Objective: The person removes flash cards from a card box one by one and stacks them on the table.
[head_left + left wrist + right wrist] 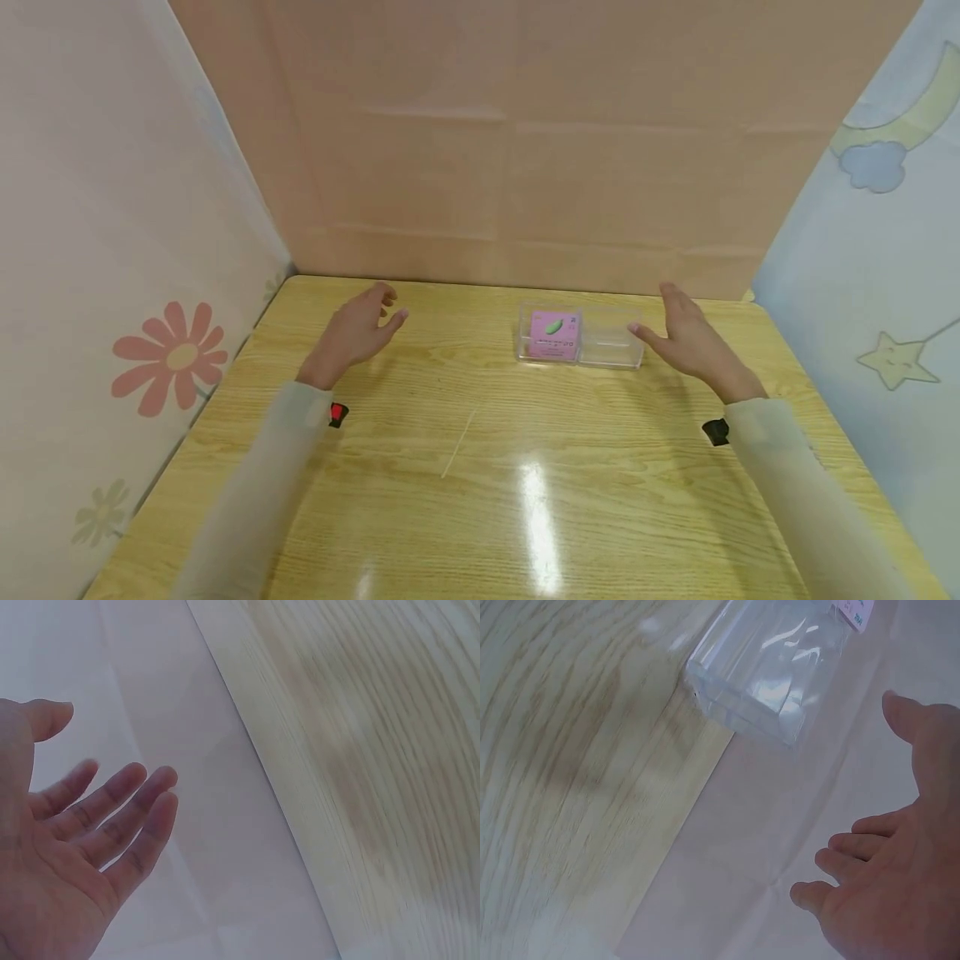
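Observation:
A clear plastic box (pixel 611 340) with two compartments stands near the back edge of the table. In its left compartment is a pink card (pixel 553 335) with a green shape on it. My right hand (pixel 692 340) is just right of the box, fingers relaxed, holding nothing; the right wrist view shows the hand (pixel 900 877) apart from the clear box (pixel 765 667). Over the table's back left part is my left hand (pixel 356 332), empty; in the left wrist view this hand (pixel 67 847) has loosely bent, spread fingers.
The wooden table (pixel 420 517) has a thin pale line (pixel 459 443) on its surface near the middle. A plain tan sheet (pixel 510 150) rises behind it. Patterned sheets with a red flower (pixel 180 357) and a star (pixel 896 360) stand at the left and right sides.

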Demonstrator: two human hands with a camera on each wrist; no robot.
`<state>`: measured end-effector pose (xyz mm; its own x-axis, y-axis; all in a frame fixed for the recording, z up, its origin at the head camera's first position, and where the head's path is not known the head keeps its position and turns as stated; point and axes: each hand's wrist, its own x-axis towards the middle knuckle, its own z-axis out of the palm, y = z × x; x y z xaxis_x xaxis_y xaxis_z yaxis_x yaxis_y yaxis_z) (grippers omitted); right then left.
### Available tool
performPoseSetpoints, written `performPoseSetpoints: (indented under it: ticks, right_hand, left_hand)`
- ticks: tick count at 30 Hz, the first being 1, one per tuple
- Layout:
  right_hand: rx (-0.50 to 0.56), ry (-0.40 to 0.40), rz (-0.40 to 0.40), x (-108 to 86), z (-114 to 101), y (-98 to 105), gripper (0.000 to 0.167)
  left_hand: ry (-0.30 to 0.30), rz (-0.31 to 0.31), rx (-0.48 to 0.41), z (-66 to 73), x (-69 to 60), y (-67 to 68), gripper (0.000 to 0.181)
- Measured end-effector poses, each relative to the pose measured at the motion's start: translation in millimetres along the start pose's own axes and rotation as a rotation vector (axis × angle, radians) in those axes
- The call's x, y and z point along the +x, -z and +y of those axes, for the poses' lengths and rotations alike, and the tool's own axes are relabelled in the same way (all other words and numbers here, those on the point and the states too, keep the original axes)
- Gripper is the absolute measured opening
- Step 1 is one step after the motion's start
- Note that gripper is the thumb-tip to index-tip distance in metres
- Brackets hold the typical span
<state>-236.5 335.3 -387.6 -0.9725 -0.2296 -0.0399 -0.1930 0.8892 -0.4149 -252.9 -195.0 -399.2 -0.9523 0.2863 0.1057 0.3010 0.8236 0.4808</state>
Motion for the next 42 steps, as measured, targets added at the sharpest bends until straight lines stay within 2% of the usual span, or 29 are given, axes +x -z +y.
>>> performPoseSetpoints:
  ticks: [10,15,22,34,42]
  right_hand:
    - [-0.008,0.025,0.009,3.5,-8.9,-12.3,0.096]
    - [-0.016,0.027,-0.015,6.7,-13.6,-18.1,0.095]
    - [-0.036,0.021,-0.050,11.8,-15.8,-25.8,0.096]
    - [-0.052,0.047,-0.042,14.0,-22.7,-36.0,0.091]
    - [-0.071,0.072,-0.044,15.8,-25.3,-43.5,0.089]
  left_hand:
    - [-0.075,0.022,-0.002,13.4,6.1,-7.7,0.047]
    - [-0.108,0.025,-0.006,20.0,11.9,-11.8,0.046]
    - [-0.105,0.001,-0.006,26.0,16.5,-17.2,0.048]
    - [-0.126,-0.003,-0.031,42.1,23.7,-27.8,0.052]
    - [-0.120,-0.043,-0.042,53.3,30.1,-34.6,0.053]
